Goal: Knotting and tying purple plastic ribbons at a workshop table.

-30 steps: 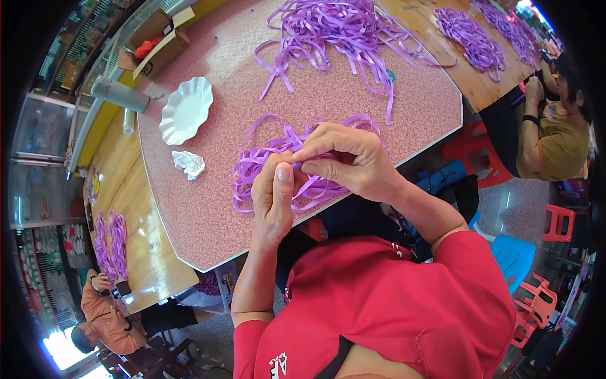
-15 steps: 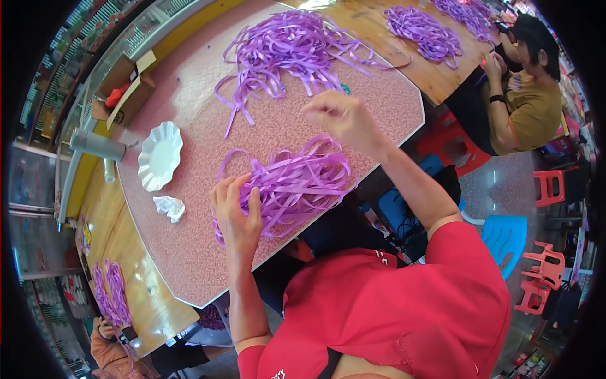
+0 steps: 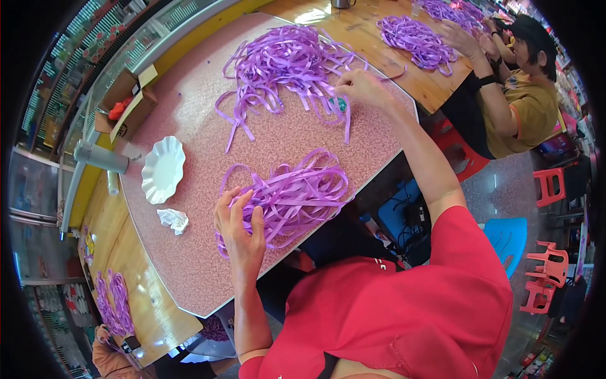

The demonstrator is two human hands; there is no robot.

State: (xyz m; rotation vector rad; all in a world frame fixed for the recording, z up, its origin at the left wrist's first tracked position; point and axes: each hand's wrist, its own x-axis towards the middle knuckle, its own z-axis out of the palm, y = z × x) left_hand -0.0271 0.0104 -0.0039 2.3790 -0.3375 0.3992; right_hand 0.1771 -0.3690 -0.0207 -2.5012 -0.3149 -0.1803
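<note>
Bare left hand [image 3: 238, 230]: fingers bent and parted, thumb apart from them.
Bare left forearm [image 3: 249, 316]: points nearly straight forward.
Bare right hand [image 3: 363, 86]: farther forward than the left, fingers bent; fingertip closure unclear.
Bare right forearm [image 3: 424, 151]: angles forward and leftward.

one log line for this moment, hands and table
left hand: open, at near purple ribbon pile; right hand: at far ribbon pile; pink table: white scalloped dish, crumpled tissue

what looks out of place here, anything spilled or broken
A crumpled white wad lies loose on the pink tabletop, beside the scalloped white dish rather than in it, like stray litter. The purple ribbon pile at the left hand is loosely looped; nothing looks spilled or broken.
</note>
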